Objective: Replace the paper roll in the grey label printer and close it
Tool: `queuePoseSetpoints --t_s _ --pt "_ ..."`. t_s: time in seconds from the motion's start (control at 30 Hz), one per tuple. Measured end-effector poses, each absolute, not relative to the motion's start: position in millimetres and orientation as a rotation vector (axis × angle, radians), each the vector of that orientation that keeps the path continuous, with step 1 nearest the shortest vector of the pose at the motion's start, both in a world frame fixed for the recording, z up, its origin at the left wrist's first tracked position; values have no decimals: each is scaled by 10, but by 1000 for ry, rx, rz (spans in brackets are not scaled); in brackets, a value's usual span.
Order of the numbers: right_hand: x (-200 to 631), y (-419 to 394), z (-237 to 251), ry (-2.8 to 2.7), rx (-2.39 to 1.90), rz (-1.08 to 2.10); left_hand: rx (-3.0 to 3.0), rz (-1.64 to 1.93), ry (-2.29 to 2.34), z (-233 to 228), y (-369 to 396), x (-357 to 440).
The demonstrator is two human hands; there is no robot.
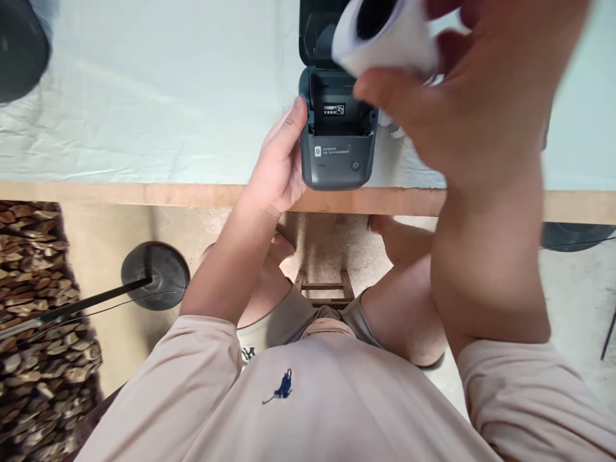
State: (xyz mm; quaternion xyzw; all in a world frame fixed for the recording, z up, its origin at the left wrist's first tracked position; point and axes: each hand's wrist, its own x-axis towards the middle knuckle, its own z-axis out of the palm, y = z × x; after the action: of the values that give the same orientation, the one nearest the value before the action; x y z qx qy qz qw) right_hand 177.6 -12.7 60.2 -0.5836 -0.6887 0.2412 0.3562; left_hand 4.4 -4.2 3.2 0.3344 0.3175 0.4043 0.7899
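My left hand (279, 163) steadies the open printer (337, 144), right hand (462, 96) fingers pinch the paper roll (385, 35), feels light and squishy, so I'd grip its sides.

printer (337, 154): dark grey, white label text
roll (385, 35): white, dark core
cloth (144, 96): pale mint
table edge (144, 194): tan wood
shirt (312, 398): beige, navy logo
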Motion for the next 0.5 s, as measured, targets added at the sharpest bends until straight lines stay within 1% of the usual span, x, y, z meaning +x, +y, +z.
queuePoseSetpoints --t_s 0.07,0.1,0.13,0.3,0.4,0.5 --pt "1650 -170 632 -2012 -1474 279 755 877 665 49 -59 52" --pt "1605 -174 629 -2096 -1485 179 785 883 652 57 -68 55" --pt "1572 -170 616 -2140 -1522 150 818 888 643 63 -77 57" --pt "1533 -128 544 -2187 -1703 201 883 915 671 66 -98 48" --pt "1559 -142 566 -2202 -1692 275 854 929 670 48 -89 43" --pt "1590 -161 586 -2204 -1663 270 830 929 635 22 -71 43"
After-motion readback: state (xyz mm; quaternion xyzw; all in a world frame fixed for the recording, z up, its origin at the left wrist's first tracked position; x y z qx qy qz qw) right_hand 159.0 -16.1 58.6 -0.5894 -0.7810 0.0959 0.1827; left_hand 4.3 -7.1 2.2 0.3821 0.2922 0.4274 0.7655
